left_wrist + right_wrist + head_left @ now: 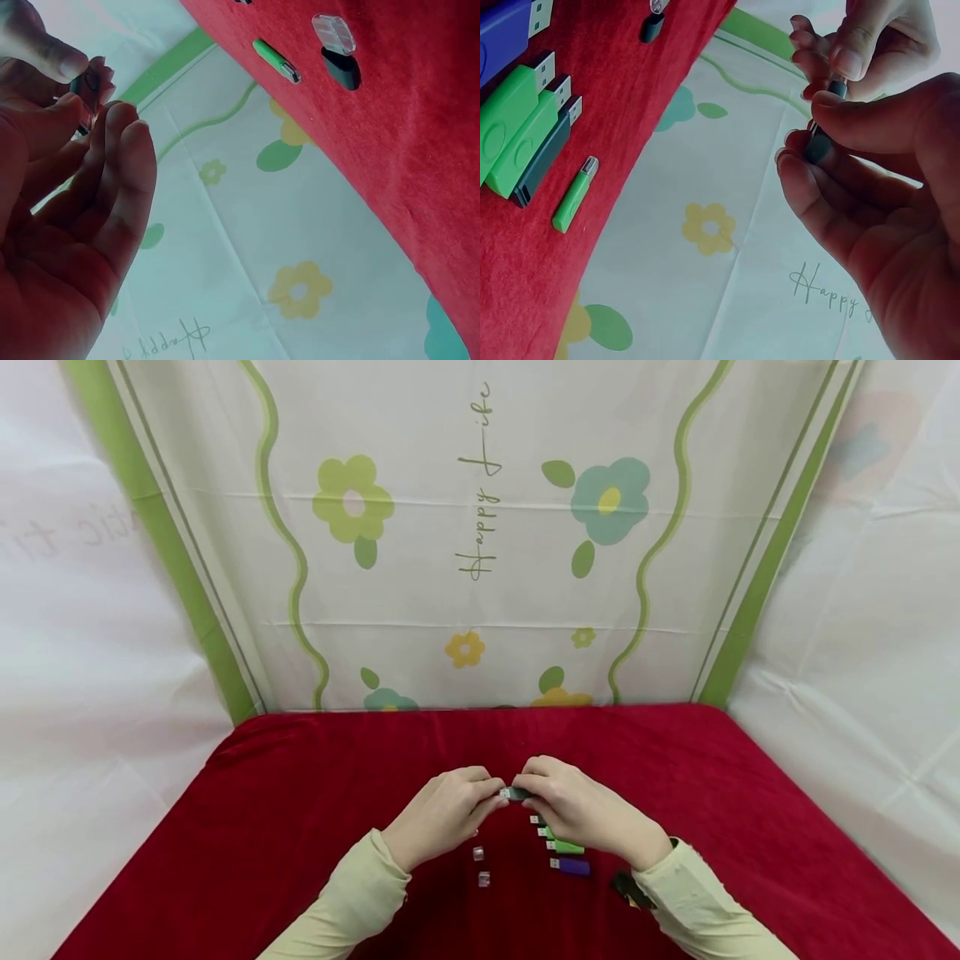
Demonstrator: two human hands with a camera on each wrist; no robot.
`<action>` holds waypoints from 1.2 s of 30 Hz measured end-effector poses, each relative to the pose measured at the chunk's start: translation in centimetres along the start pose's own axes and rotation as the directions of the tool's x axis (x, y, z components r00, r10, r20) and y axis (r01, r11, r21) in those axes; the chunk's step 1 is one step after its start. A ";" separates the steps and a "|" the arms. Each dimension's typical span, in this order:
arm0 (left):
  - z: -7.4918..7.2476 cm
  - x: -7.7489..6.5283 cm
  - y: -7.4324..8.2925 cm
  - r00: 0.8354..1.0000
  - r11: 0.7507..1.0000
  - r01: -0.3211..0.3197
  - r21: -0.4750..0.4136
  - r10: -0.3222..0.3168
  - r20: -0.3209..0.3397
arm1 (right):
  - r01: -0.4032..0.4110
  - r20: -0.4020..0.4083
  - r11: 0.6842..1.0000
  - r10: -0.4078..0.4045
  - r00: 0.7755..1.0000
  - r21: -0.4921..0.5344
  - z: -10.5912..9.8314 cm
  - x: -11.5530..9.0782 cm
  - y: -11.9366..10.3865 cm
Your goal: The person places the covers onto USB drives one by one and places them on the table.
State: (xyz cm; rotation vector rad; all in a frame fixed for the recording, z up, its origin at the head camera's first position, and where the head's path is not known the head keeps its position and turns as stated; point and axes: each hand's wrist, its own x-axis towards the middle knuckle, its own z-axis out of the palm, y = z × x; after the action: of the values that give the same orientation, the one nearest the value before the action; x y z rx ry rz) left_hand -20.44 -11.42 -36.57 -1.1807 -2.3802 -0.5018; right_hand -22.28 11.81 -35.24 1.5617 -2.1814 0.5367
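Observation:
Both hands meet over the red cloth around one black USB stick (516, 793). The right hand (581, 802) pinches its dark body between thumb and fingers. At the metal connector end, the left hand (446, 810) has its thumb and fingertips closed in. In the right wrist view, the stick's dark body (819, 145) shows below the right thumb, partly covered by the fingers. A purple USB stick (573, 867) and bright green USB sticks (567, 847) lie under the right hand, connectors pointing left. Small clear caps (478, 853) rest below the left hand.
A small green stick (574, 196) lies apart from the row, and a dark piece with a clear end (341, 69) lies near it. Beside the right sleeve is a black object (632, 891). White patterned curtains (480, 602) enclose the red cloth (300, 793).

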 end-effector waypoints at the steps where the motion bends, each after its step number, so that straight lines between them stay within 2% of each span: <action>1: -0.1 0.0 0.0 1.000 1.000 0.009 -0.002 -0.009 0.007 | -0.002 -0.001 1.000 0.002 1.000 0.005 0.0 0.0 0.0; 10: -0.4 0.1 0.4 0.994 0.997 0.078 -0.010 -0.077 0.076 | -0.054 0.044 0.998 0.052 0.998 0.033 0.0 0.0 0.0; 15: -0.1 0.0 0.1 0.994 0.997 0.081 0.008 -0.082 0.066 | -0.084 0.060 0.996 0.082 0.995 0.026 -0.1 -0.1 -0.1; 20: 0.0 -0.1 -0.1 0.989 0.991 0.126 0.035 -0.128 0.069 | -0.119 0.084 0.993 0.120 0.989 -0.012 -0.3 -0.1 0.0; 24: -0.5 -0.3 -0.4 0.983 0.984 0.162 0.075 -0.167 0.073 | -0.184 0.102 0.981 0.190 0.976 -0.066 -0.3 -0.3 0.6; 29: -0.9 -0.3 -0.6 0.977 0.978 0.194 0.079 -0.200 0.079 | -0.243 0.113 0.965 0.254 0.961 -0.097 0.2 -0.9 2.4; 36: -1.0 -0.3 -0.8 0.962 0.968 0.240 0.072 -0.247 0.120 | -0.260 0.226 0.943 0.305 0.925 -0.208 1.8 -1.1 4.9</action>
State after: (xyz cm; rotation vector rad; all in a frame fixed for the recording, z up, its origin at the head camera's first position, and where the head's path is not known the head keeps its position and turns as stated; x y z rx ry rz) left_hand -20.69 -12.58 -35.99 -0.9248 -2.6492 -0.4441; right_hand -26.77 13.26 -37.69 1.2894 -2.5941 0.2251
